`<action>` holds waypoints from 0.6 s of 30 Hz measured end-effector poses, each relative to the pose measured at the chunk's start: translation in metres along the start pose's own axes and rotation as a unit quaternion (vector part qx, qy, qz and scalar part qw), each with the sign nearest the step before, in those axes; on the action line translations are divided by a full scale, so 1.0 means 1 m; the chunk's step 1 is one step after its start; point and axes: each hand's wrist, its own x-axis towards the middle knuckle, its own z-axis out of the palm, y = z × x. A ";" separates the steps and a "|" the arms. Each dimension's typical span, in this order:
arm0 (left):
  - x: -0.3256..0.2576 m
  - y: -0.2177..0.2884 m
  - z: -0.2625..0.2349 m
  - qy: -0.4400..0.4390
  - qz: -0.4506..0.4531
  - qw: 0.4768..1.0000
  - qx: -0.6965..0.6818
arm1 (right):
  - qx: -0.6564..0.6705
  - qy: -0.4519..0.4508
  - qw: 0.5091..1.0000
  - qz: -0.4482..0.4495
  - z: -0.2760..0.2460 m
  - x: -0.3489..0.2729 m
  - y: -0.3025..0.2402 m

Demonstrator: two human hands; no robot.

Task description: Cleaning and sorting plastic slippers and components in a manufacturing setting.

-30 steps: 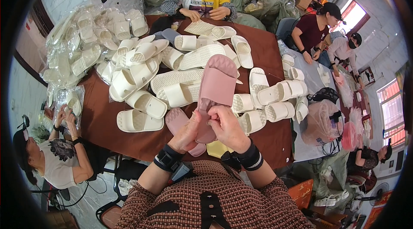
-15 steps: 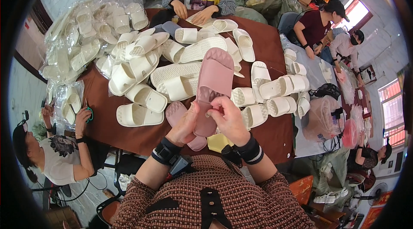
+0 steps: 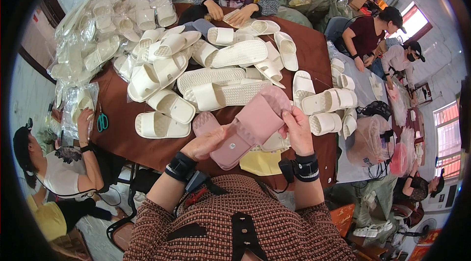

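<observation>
On the far left, a heap of cream slippers in clear plastic bags [image 3: 100, 35] covered the corner of the table's brown cloth [image 3: 117, 109]. Below it, a seated co-worker's hand [image 3: 85, 117] touched another bagged cream pair [image 3: 82, 101], and just to the right lay a pair of teal-handled scissors [image 3: 102, 122]. Next came a spread of loose cream slippers with quilted footbeds [image 3: 164, 126], some turned sole up.

A matte pink open-toed slipper [image 3: 205, 121] lay just beside your left hand [image 3: 202, 145]. That hand held the heel end of a second slipper, a dusty-pink slide with a broad smooth strap [image 3: 259, 122], its thumb laid along the edge; the fingers were mostly hidden, so how far they curled was hard to tell. The slide was tilted above the cloth in front of you, toe up to the right, with a small round pale sticker [image 3: 232, 145] on its heel. Below it was a flat yellow sheet [image 3: 262, 163]. Your right hand [image 3: 298, 131] pinched the toe end's right edge between thumb and fingers. Further right lay more cream slippers [image 3: 329, 100].
</observation>
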 end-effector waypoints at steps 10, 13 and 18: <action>-0.005 -0.073 -0.114 0.401 0.023 0.863 0.307 | -0.025 0.140 0.988 0.065 -0.022 -0.028 0.057; -0.001 -0.075 -0.114 0.362 0.014 0.873 0.326 | 0.018 0.125 0.988 0.094 -0.021 -0.035 0.077; 0.002 -0.096 -0.142 0.329 0.054 0.803 0.495 | 0.032 0.095 0.987 0.124 -0.001 -0.036 0.095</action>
